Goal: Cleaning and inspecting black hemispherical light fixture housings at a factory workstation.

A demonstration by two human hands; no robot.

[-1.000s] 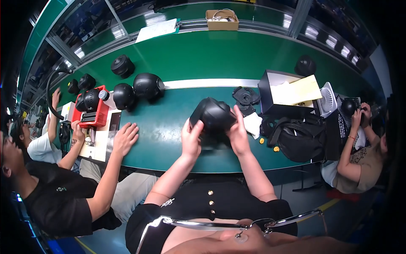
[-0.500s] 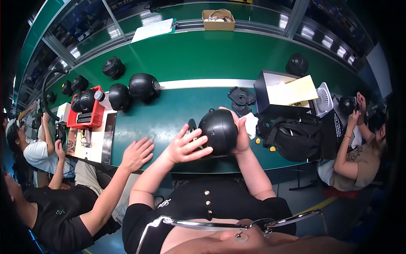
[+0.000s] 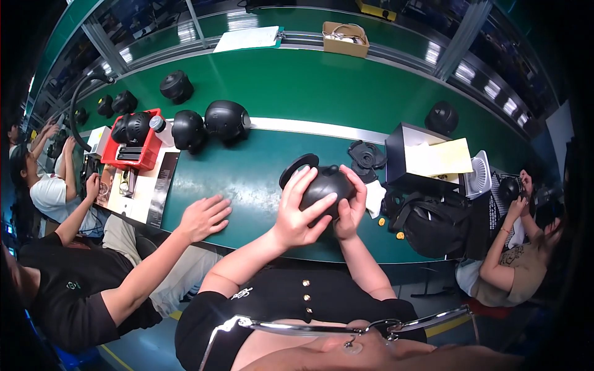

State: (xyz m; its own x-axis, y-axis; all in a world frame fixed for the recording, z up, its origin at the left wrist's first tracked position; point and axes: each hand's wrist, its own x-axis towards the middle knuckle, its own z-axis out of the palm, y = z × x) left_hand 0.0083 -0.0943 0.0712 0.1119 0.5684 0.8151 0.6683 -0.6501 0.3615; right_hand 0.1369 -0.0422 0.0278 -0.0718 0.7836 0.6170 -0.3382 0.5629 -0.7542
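Above the near part of the green workbench [image 3: 260,179], a black ball-shaped housing [image 3: 325,190] is gripped between my two hands. My left hand [image 3: 301,207] wraps its left side, fingers up along the shell and the thumb across the front. On the other side, my right hand [image 3: 350,207] curls its fingers over the top right. A flat black disc [image 3: 299,169] stands out at the housing's far left; whether it is joined to the housing cannot be made out. Beyond my right hand lie a black moulded part [image 3: 366,156] and a white cloth or tissue [image 3: 375,198].
At left are a red bin [image 3: 148,151] of black parts and several similar housings [image 3: 227,121]. A co-worker's hand [image 3: 206,218] rests on the bench. To the right sit an open box [image 3: 396,154], a black bag [image 3: 430,213], a white vented part [image 3: 479,174] and small yellow pieces [image 3: 400,235].
The housing has turned in my hands, and the disc now shows more at its far left. My left hand has moved right and closed further round it. The view has shifted slightly.
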